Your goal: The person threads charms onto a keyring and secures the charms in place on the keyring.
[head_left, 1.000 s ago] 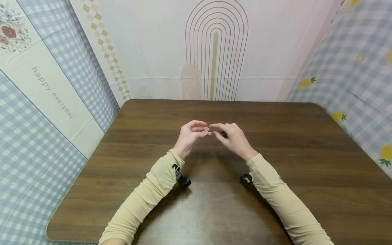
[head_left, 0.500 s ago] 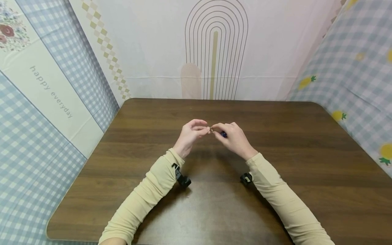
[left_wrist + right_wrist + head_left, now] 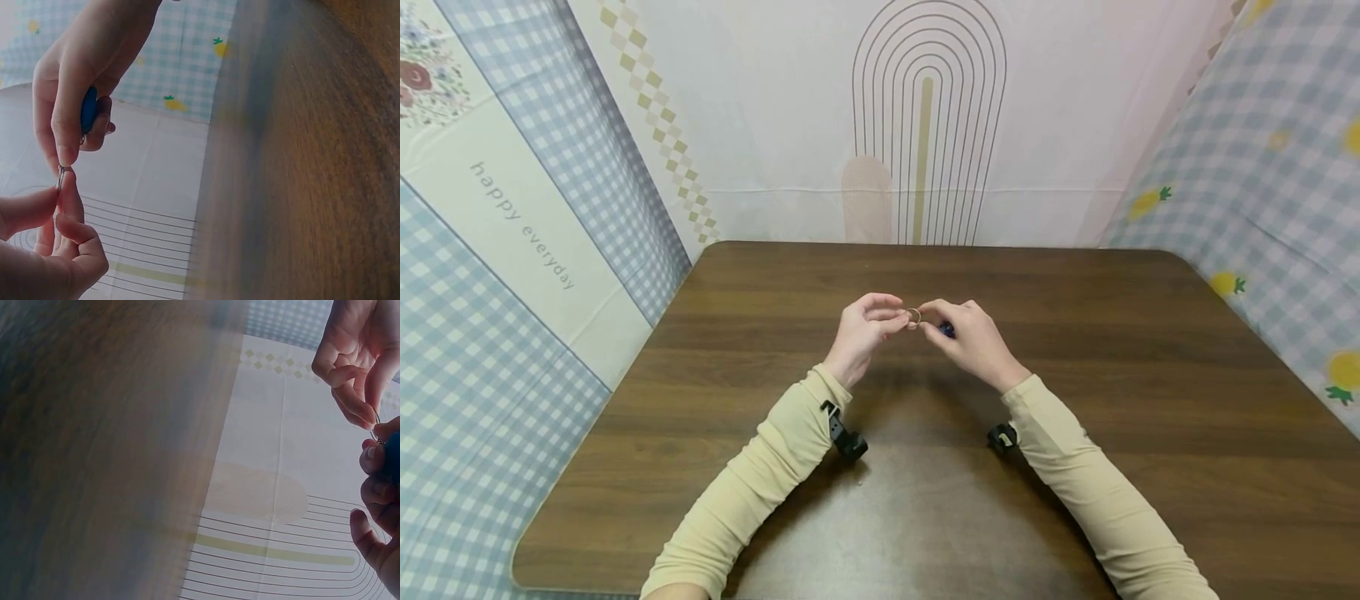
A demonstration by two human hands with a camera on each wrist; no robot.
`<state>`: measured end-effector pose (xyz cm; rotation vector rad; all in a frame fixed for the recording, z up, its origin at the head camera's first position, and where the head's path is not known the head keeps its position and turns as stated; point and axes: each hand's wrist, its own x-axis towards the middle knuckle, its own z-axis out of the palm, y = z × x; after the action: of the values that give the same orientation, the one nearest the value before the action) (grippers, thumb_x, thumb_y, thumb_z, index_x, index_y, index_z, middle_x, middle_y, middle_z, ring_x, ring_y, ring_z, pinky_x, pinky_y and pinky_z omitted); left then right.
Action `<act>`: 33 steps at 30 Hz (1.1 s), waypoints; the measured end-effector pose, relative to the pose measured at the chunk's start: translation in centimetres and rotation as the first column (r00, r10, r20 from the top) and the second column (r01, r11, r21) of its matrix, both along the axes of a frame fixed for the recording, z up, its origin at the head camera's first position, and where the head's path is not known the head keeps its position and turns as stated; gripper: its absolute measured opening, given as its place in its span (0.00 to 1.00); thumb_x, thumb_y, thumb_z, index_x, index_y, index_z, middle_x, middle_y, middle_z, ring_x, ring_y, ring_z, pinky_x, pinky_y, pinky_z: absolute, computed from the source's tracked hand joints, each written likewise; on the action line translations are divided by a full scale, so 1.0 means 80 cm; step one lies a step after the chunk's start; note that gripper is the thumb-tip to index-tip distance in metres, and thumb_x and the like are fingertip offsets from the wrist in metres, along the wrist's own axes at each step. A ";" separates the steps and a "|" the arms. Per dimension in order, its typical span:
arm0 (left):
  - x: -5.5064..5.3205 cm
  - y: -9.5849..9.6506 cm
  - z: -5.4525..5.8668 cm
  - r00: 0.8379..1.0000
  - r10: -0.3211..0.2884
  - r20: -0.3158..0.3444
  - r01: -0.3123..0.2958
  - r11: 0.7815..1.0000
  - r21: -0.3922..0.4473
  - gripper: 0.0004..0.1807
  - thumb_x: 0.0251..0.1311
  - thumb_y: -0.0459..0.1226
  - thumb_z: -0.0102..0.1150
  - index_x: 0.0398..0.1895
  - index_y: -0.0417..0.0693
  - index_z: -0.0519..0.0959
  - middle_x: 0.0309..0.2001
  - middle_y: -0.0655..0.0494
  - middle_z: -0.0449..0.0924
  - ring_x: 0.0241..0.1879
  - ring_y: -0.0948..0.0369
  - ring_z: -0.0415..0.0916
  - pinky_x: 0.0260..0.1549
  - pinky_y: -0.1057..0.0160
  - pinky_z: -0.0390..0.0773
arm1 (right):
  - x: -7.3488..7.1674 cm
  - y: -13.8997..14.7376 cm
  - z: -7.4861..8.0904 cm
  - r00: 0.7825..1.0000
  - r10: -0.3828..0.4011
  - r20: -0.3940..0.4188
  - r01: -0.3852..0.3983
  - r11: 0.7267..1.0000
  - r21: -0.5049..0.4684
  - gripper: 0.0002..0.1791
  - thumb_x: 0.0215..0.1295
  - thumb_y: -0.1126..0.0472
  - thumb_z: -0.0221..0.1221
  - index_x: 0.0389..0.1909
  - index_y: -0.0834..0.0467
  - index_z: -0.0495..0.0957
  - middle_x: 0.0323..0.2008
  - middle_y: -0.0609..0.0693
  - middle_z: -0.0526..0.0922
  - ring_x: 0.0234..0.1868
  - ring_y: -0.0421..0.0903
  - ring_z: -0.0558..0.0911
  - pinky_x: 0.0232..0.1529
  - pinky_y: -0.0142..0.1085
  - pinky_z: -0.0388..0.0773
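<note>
A thin metal split key ring [image 3: 914,317] is held up between the two hands, over the middle of the table. My left hand [image 3: 862,335] pinches its left side with thumb and fingertips. From the right, my right hand [image 3: 972,340] pinches the ring's other side, as the left wrist view shows at the metal ring [image 3: 60,180]. A blue fob [image 3: 89,110] is tucked under the right hand's curled fingers, partly hidden by them. In the right wrist view, the blue fob [image 3: 392,459] lies close to the ring's lower end.
Beneath the hands spreads a brown wooden table [image 3: 790,467] with rounded corners. A white patterned cloth [image 3: 775,125] hangs behind it, with checked cloths at both sides. Black wrist cameras [image 3: 850,442] are strapped on both sleeves.
The key ring has turned between the fingertips: open circle, then nearly edge-on, now a circle again. Fingertips shifted slightly; both arms stay almost in place.
</note>
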<state>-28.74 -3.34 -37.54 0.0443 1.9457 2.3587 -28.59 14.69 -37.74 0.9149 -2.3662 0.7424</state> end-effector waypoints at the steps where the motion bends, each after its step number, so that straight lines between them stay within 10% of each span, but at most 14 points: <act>1: 0.000 0.000 0.000 1.000 -0.001 -0.002 0.001 1.000 -0.002 0.12 0.57 0.25 0.62 0.44 0.38 0.76 0.26 0.62 0.82 0.28 0.68 0.80 0.31 0.68 0.73 | 0.000 0.000 0.000 1.000 0.000 -0.001 0.000 1.000 -0.001 0.09 0.61 0.64 0.63 0.41 0.61 0.81 0.25 0.50 0.85 0.25 0.45 0.80 0.40 0.43 0.71; 16: 0.003 0.005 0.001 0.998 -0.066 -0.017 0.065 0.998 -0.015 0.17 0.58 0.25 0.60 0.51 0.38 0.73 0.28 0.62 0.80 0.30 0.67 0.78 0.37 0.64 0.73 | -0.001 0.002 -0.005 1.000 -0.001 -0.002 0.001 1.000 -0.013 0.05 0.61 0.65 0.63 0.37 0.61 0.81 0.26 0.50 0.86 0.27 0.45 0.82 0.41 0.44 0.72; 33: -0.002 0.002 -0.006 1.000 0.011 -0.018 -0.011 1.000 0.012 0.12 0.59 0.25 0.60 0.47 0.35 0.75 0.26 0.62 0.84 0.29 0.68 0.82 0.40 0.62 0.76 | 0.000 -0.003 -0.006 1.000 0.016 0.019 -0.015 1.000 -0.006 0.04 0.61 0.64 0.63 0.36 0.59 0.82 0.25 0.49 0.85 0.27 0.45 0.79 0.41 0.43 0.72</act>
<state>-28.86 -3.21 -38.00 0.0567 1.9453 2.3850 -28.62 14.46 -38.21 0.9288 -2.3745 0.7667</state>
